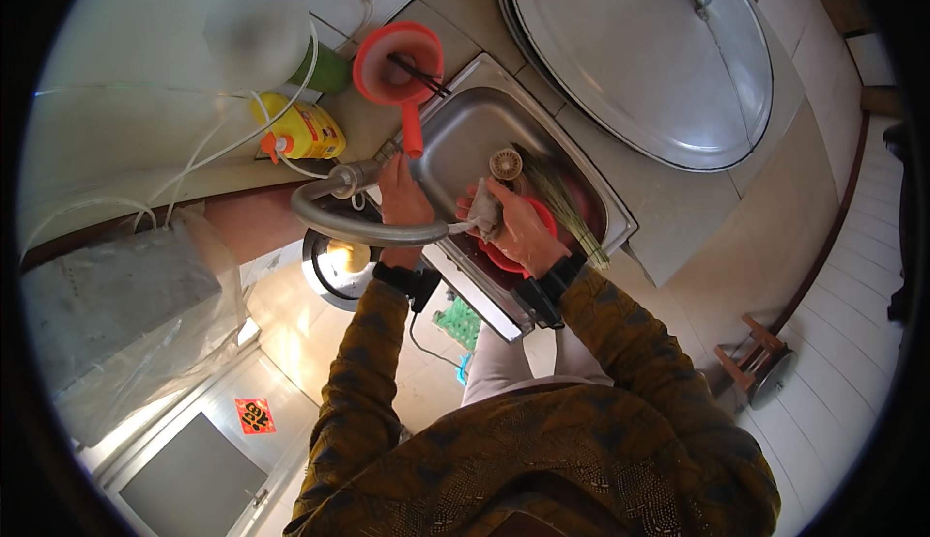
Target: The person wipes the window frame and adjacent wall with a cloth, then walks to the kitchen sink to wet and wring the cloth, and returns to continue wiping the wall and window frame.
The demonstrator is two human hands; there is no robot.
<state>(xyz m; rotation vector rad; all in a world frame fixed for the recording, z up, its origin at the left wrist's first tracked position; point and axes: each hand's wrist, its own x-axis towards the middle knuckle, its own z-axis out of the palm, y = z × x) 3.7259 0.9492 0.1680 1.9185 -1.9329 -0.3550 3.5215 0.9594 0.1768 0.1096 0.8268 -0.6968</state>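
My right hand (527, 235) is over the stainless steel sink (465, 123), palm turned up, holding a wet, greyish rag-like lump (484, 211). Water appears at the mouth of the curved metal faucet (370, 230), right beside that lump. My left hand (404, 199) is at the faucet's base with its fingertips by the lever; whether they grip it is hard to tell. Below my right hand sits a red plastic basin (541, 217), partly hidden. A bundle of long green stalks (563, 206) lies along the sink's right side, next to the drain strainer (506, 164).
A red plastic dipper (398, 57) with dark chopsticks stands at the sink's back left corner. Left of it is a yellow detergent pump bottle (309, 130). A large metal lid (647, 57) covers the counter's right part. A wooden stool (759, 366) stands on the floor.
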